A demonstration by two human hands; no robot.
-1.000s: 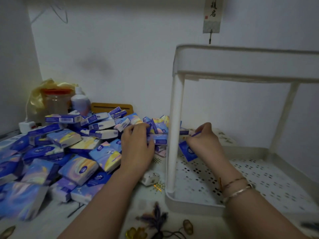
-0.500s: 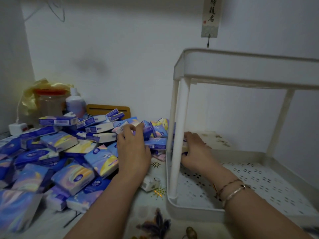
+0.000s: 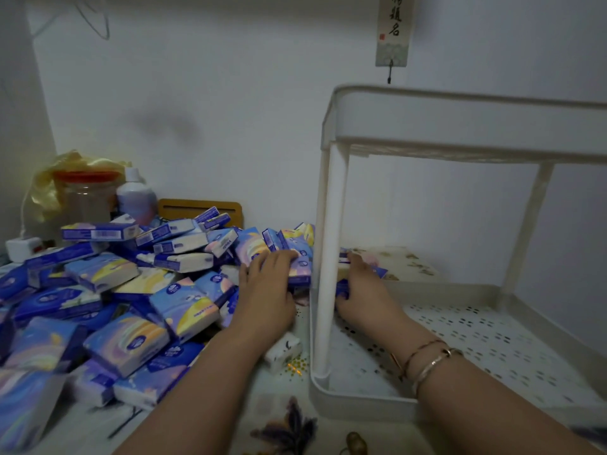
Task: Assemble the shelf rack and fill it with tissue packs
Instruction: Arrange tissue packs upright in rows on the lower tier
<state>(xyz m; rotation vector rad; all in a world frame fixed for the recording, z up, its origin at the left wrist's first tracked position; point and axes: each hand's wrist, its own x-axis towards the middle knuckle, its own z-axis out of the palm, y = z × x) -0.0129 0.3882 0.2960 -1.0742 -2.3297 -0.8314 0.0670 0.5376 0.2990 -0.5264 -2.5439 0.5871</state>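
Left hand [image 3: 267, 290] on tissue packs [image 3: 300, 269]; right hand [image 3: 363, 290] inside rack [image 3: 460, 126].

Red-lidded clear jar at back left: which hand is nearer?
Left. The left hand lies on the tissue pile, right of the red-lidded clear jar; the right hand is farther right, inside the rack.

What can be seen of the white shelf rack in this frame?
The shelf rack looks like off-white plastic and stands upright on the patterned table surface against the wall. It has two tiers joined by round posts; the near-left post is closest to the camera. The lower tray has a raised rim and a perforated floor. The top tier's inside is hidden. The right hand reaches over the lower tray's back left corner, gripping tissue packs. The left hand stays outside, on the pile.
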